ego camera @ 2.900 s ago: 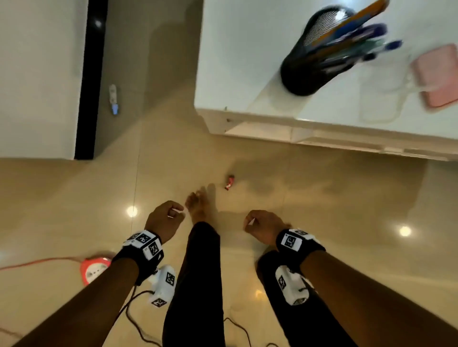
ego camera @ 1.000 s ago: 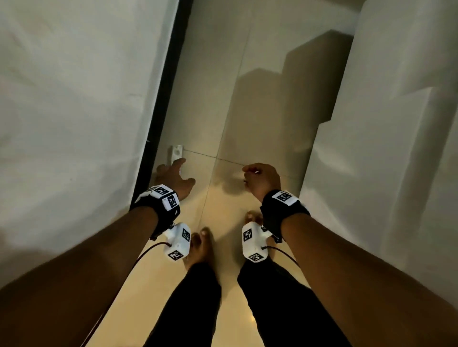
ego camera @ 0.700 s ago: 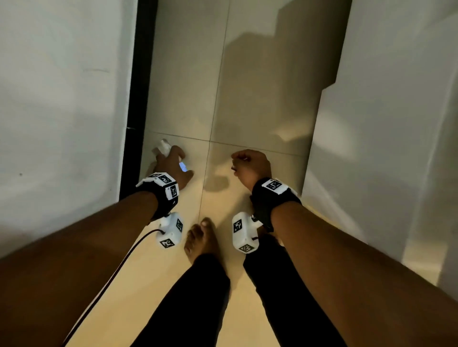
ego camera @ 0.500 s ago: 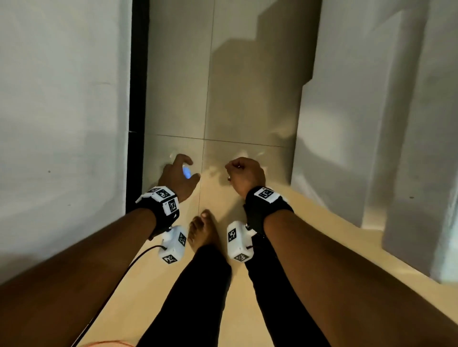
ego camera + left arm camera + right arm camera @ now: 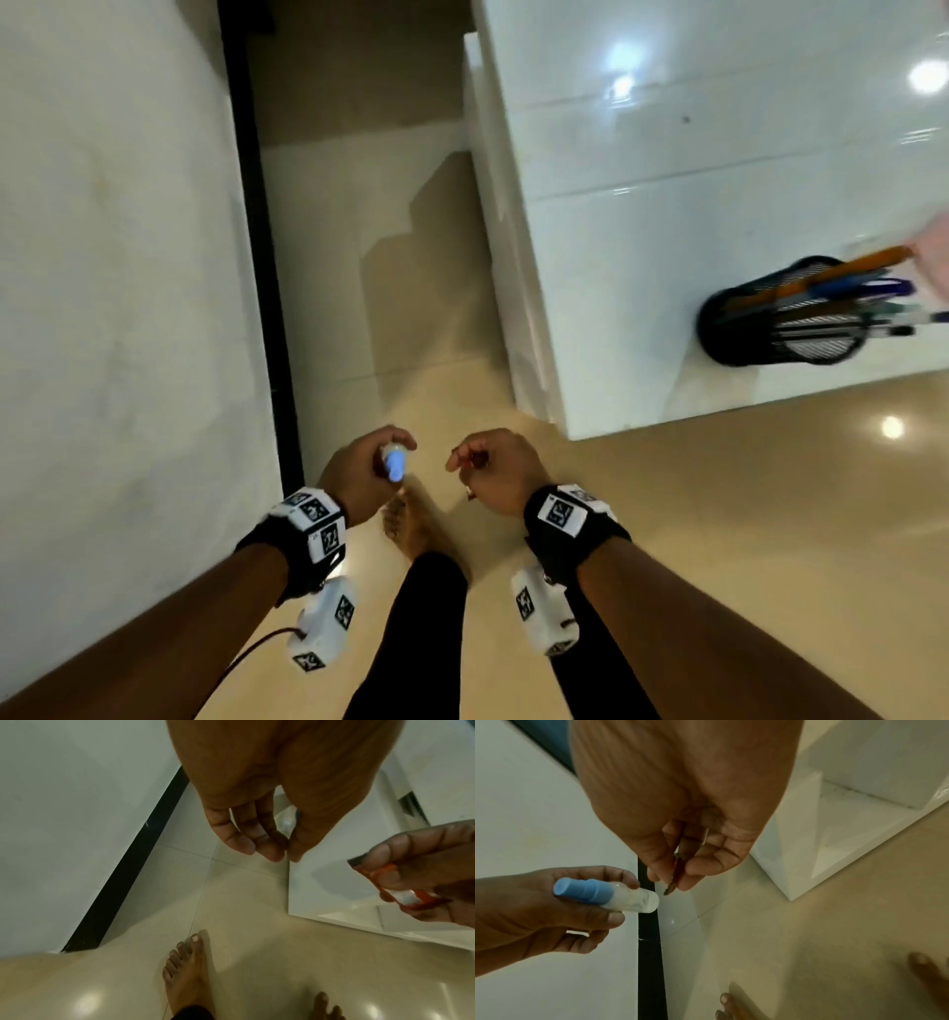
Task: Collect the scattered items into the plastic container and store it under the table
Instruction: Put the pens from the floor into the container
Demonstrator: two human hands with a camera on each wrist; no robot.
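The plastic container is not seen in any view. A small translucent white bottle with a blue cap (image 5: 605,896) is held in the left hand (image 5: 359,475), its grip curled round the bottle's body, at lower centre of the head view. A flat red and white sachet (image 5: 401,894) is pinched in the right hand (image 5: 500,470) between thumb and fingertips. The sachet could slip from so light a pinch while being carried. At right, a black mesh pen holder (image 5: 780,318) stands on the white counter (image 5: 667,216); a pink thing beside it is cut off and blurred.
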